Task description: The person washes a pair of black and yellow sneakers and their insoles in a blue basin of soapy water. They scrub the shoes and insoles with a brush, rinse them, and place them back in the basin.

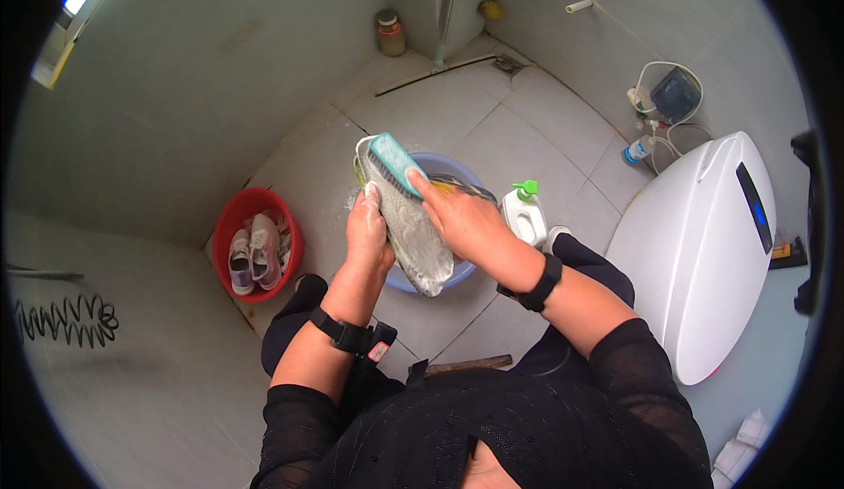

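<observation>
A shoe (411, 228) is tilted sole up over a blue basin (464, 171), with white foam smeared on its grey sole. My left hand (367, 230) is closed around the shoe's left side. In my right hand (462, 217) is a turquoise scrubbing brush (395, 162), its dark bristles against the sole near the far end. The fingers of that hand wrap the brush's near end, and some are hidden. Part of the basin's inside is covered by the shoe and my hands; something dark and striped shows at its far right.
A red basin (295, 265) with a pair of pale shoes (262, 252) stands at the left. Right of the blue basin is a white bottle (525, 218) with a green pump. A white toilet (703, 269) takes up the right. Farther off are a floor squeegee (438, 71) and a jar (390, 36).
</observation>
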The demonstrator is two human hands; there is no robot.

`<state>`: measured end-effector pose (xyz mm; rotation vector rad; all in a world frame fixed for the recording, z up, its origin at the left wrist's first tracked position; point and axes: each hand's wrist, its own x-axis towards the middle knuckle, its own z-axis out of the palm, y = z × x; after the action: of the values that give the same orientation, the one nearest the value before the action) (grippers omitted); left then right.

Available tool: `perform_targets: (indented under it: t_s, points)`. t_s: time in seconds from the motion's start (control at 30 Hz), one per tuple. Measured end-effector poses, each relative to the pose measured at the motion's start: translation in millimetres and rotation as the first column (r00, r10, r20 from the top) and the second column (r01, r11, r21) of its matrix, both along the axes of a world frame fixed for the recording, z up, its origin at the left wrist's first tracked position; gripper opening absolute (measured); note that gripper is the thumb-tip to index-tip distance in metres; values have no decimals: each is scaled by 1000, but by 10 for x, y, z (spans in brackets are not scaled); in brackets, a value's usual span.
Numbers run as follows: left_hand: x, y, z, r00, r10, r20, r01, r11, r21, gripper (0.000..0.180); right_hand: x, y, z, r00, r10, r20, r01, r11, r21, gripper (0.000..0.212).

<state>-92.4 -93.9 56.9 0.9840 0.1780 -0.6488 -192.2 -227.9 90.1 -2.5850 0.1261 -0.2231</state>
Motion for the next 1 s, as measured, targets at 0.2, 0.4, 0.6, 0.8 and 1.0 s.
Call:
perform_targets:
  t_s: [0.2, 0.4, 0.6, 0.8, 1.0]
  points:
    - [250, 134, 96, 995, 103, 6, -103, 995, 1, 40, -161, 96, 32, 991, 131, 29, -132, 991, 16, 55]
    - [281, 188, 31, 993, 116, -7, -116, 993, -6, 41, -234, 136, 5, 985, 172, -29, -174, 983, -51, 61]
    - [52, -18, 1, 999, 54, 9, -54, 999, -10, 37, 46, 6, -104, 989, 38, 139, -37, 999, -12, 54]
    - [400, 244, 65, 979, 205, 6, -205, 979, 9, 40, -344, 173, 89, 975, 189, -119, -183, 981, 62, 58]
    - [20, 20, -45, 998, 32, -58, -35, 998, -47, 38, -26, 28, 22, 998, -14, -67, 12, 999, -38, 52]
